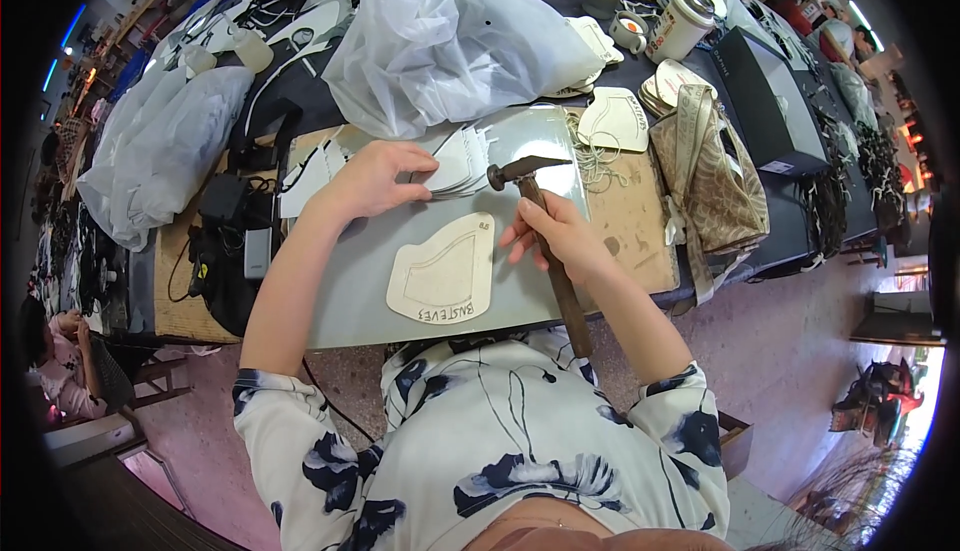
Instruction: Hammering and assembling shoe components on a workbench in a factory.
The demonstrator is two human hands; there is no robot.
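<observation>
My right hand (560, 238) is wrapped round the wooden handle of a hammer (567, 301), whose dark metal head points up and away above the grey board (350, 301). Thumb and fingers apart, my left hand (378, 179) touches the near left edge of a stack of white cut pieces (457, 163). It does not appear to grip any of them. Between my forearms a cream template (441, 269) with an inner outline and handwriting lies flat on the board. More white pieces (318, 173) lie partly behind my left hand.
Large white plastic bags (440, 41) stand beyond the board. To the right are a patterned cloth bag (705, 176), a dark box (765, 101), a can (682, 26) and a mug (629, 31). A black adapter (226, 201) with cables sits on the left. Other people are seated around.
</observation>
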